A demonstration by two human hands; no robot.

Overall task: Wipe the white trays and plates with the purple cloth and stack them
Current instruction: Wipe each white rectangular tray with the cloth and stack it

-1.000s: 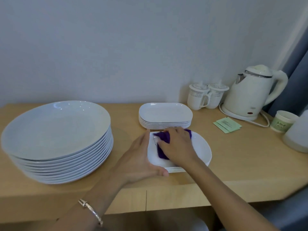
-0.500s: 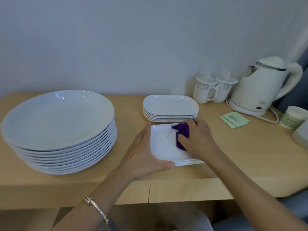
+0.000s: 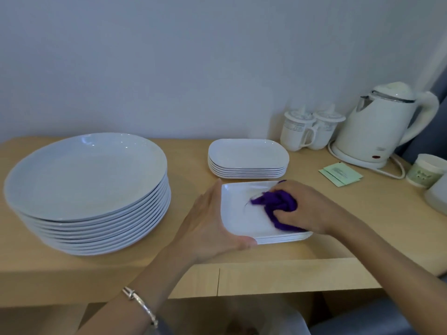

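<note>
On the far left of your light wooden desk (image 3: 188, 153) stands a tall stack of round white plates (image 3: 84, 175), well apart from your hands. Next to it comes your left hand (image 3: 212, 226), with a thin silver bracelet (image 3: 139, 302) on the wrist. This hand holds the left side of a low pile of white rectangular trays (image 3: 242, 221) that lies near the front edge of the desk. Your thumb is curled round the near left corner of the pile, and the other fingers lie along its left edge up to the far corner. On the top tray of this pile lies the crumpled purple cloth (image 3: 275, 205), on the right half of the tray and touching its surface. Your right hand (image 3: 312, 209) grips the cloth from the right, with the fingers bent round the bunched fabric, and the hand covers the right end of the pile. Just behind this pile, near it but apart, sits a second pile of white rectangular trays (image 3: 249, 155), with more trays in it. Further right, against the wall, stand two white lidded mugs (image 3: 307, 131) close side by side. To the right of them and nearer to you, flat green sachets (image 3: 341, 174) lie on the desk. Then comes a white electric kettle (image 3: 377, 126) on its base, with the handle turned to the right, and near the right edge stands a pale paper cup (image 3: 423, 170).
</note>
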